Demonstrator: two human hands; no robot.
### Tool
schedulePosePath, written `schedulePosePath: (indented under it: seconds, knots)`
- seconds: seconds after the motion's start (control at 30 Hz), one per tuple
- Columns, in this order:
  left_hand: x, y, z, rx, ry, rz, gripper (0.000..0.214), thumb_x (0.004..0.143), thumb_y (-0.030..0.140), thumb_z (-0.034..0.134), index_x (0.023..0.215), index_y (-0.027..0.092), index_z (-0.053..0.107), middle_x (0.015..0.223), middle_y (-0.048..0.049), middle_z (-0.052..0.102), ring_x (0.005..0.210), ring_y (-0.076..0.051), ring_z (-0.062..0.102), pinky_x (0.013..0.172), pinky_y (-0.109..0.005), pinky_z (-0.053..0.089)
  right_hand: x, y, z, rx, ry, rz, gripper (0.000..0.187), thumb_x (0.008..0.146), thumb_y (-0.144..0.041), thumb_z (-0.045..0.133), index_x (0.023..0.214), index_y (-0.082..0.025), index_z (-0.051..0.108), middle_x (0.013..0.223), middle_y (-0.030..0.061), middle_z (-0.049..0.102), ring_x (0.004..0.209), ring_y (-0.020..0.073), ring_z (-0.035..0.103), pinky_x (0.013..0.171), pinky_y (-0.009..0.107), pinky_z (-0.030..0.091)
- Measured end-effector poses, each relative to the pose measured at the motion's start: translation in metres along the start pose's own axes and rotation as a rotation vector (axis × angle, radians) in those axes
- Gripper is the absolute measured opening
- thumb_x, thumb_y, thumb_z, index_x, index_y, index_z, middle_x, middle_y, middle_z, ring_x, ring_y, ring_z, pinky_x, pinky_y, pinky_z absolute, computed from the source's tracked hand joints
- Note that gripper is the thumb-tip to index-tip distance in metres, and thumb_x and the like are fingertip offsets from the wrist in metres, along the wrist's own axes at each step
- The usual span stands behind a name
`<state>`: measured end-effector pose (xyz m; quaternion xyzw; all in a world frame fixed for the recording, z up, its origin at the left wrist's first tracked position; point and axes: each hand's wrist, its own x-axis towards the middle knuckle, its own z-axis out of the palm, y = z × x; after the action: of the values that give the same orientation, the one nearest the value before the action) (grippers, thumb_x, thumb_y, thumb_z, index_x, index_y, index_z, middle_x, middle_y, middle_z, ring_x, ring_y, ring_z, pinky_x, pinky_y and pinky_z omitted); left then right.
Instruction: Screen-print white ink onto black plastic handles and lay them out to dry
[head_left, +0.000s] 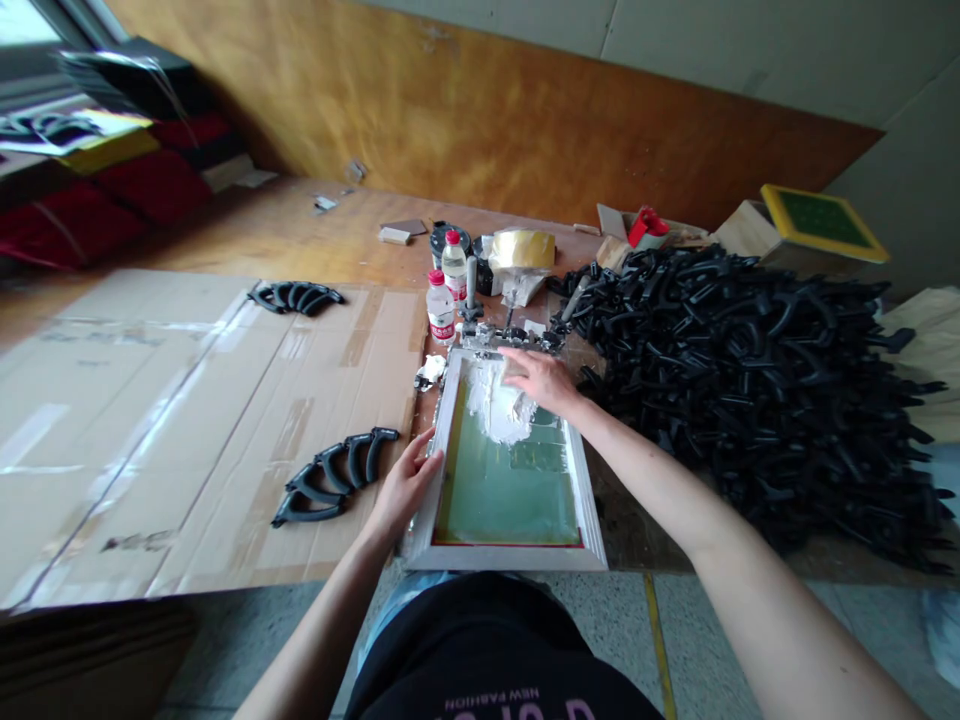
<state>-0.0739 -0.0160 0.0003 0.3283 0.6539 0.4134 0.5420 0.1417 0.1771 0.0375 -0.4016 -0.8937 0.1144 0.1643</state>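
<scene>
A screen printing frame (519, 558) with a pale metal border and green mesh lies in front of me. White paste (501, 412) is smeared thickly over the mesh's far half. My right hand (546, 382) is over that far end, its fingers closed on a small pale squeegee (513, 369), mostly hidden by the hand. At the frame's left edge is my left hand (411, 478), thumb and fingers gripping the border; part of the fingers is hidden. A hinge clamp (510, 337) sits at the frame's far edge.
Curved black plastic handles stand in a near row (337, 470) and a far row (296, 297) on the cardboard (202, 430) at left. A big heap of black parts (739, 390) lies at right. Two red-capped bottles (441, 308) and a tape roll (523, 249) are beyond the frame.
</scene>
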Motion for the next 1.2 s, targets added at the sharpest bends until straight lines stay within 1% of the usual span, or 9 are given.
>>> schedulePosePath:
  seconds: [0.13, 0.3, 0.4, 0.5, 0.63, 0.8, 0.93, 1.03, 1.2]
  knots:
    - [-0.012, 0.038, -0.007, 0.008, 0.05, 0.114, 0.067, 0.083, 0.064, 0.053, 0.133, 0.02, 0.056, 0.112, -0.0066, 0.07, 0.101, -0.023, 0.064, 0.079, -0.028, 0.051, 0.027, 0.026, -0.028, -0.109, 0.083, 0.161, 0.059, 0.086, -0.037, 0.066, 0.142, -0.033, 0.047, 0.113, 0.0056, 0.067, 0.097, 0.0224, 0.063, 0.083, 0.032, 0.047]
    - [0.001, 0.09, -0.001, -0.164, 0.125, 0.318, 0.064, 0.083, 0.068, 0.049, 0.115, 0.016, 0.066, 0.109, -0.0058, 0.068, 0.095, -0.022, 0.064, 0.082, -0.031, 0.051, -0.013, 0.086, -0.051, -0.053, 0.317, 0.485, 0.037, 0.095, -0.033, 0.045, 0.126, -0.018, 0.058, 0.094, 0.0096, 0.07, 0.086, 0.0236, 0.064, 0.078, 0.035, 0.047]
    - [0.018, 0.117, 0.009, -0.3, 0.129, 0.447, 0.058, 0.085, 0.061, 0.051, 0.12, 0.017, 0.062, 0.1, -0.0054, 0.067, 0.092, -0.021, 0.065, 0.077, -0.033, 0.054, -0.046, 0.097, -0.027, 0.025, 0.221, 0.585, 0.029, 0.092, -0.03, 0.047, 0.108, -0.015, 0.065, 0.091, 0.0105, 0.07, 0.084, 0.024, 0.064, 0.077, 0.036, 0.048]
    - [0.029, 0.126, 0.018, -0.369, 0.156, 0.437, 0.055, 0.086, 0.056, 0.052, 0.126, 0.019, 0.057, 0.094, -0.0041, 0.066, 0.084, -0.017, 0.065, 0.069, -0.029, 0.053, -0.069, 0.073, 0.013, 0.098, 0.034, 0.371, 0.025, 0.085, -0.029, 0.061, 0.108, -0.019, 0.066, 0.099, 0.008, 0.069, 0.094, 0.0227, 0.063, 0.085, 0.036, 0.047]
    - [0.02, 0.09, 0.03, -0.372, 0.183, 0.349, 0.06, 0.087, 0.06, 0.05, 0.132, 0.021, 0.05, 0.096, -0.0055, 0.067, 0.08, -0.015, 0.063, 0.065, -0.025, 0.051, -0.078, 0.034, 0.04, 0.11, -0.129, 0.113, 0.026, 0.083, -0.021, 0.068, 0.109, -0.022, 0.066, 0.106, 0.0059, 0.066, 0.106, 0.0211, 0.057, 0.095, 0.036, 0.043]
    - [-0.02, 0.011, 0.056, -0.227, -0.107, -0.068, 0.069, 0.081, 0.068, 0.052, 0.123, 0.014, 0.058, 0.093, -0.0115, 0.07, 0.077, -0.018, 0.065, 0.06, -0.026, 0.049, -0.079, -0.011, 0.03, 0.189, -0.063, -0.004, 0.009, 0.089, -0.022, 0.061, 0.096, -0.019, 0.066, 0.097, 0.006, 0.062, 0.098, 0.0207, 0.056, 0.09, 0.034, 0.045]
    - [-0.042, -0.027, 0.063, -0.45, 0.107, -0.119, 0.064, 0.079, 0.072, 0.05, 0.101, 0.014, 0.062, 0.082, -0.0088, 0.068, 0.067, -0.015, 0.062, 0.054, -0.024, 0.046, -0.088, -0.078, 0.047, 0.212, -0.106, -0.303, 0.011, 0.092, -0.024, 0.058, 0.097, -0.02, 0.066, 0.095, 0.008, 0.061, 0.096, 0.0233, 0.054, 0.087, 0.036, 0.045]
    - [-0.05, -0.056, 0.033, -0.495, 0.368, -0.1, 0.058, 0.075, 0.073, 0.054, 0.075, 0.015, 0.058, 0.068, -0.0047, 0.063, 0.057, -0.012, 0.058, 0.05, -0.022, 0.044, -0.084, -0.123, 0.074, 0.245, -0.183, -0.459, 0.016, 0.093, -0.029, 0.057, 0.102, -0.02, 0.066, 0.097, 0.0079, 0.063, 0.096, 0.0234, 0.054, 0.087, 0.036, 0.045]
    - [-0.062, -0.121, -0.058, -0.232, 0.68, -0.257, 0.071, 0.075, 0.081, 0.036, 0.068, 0.015, 0.059, 0.071, -0.0101, 0.068, 0.058, -0.015, 0.06, 0.051, -0.026, 0.047, -0.041, -0.17, 0.126, 0.265, -0.266, -0.453, 0.021, 0.095, -0.031, 0.055, 0.11, -0.021, 0.067, 0.103, 0.0067, 0.065, 0.103, 0.0211, 0.054, 0.092, 0.034, 0.044]
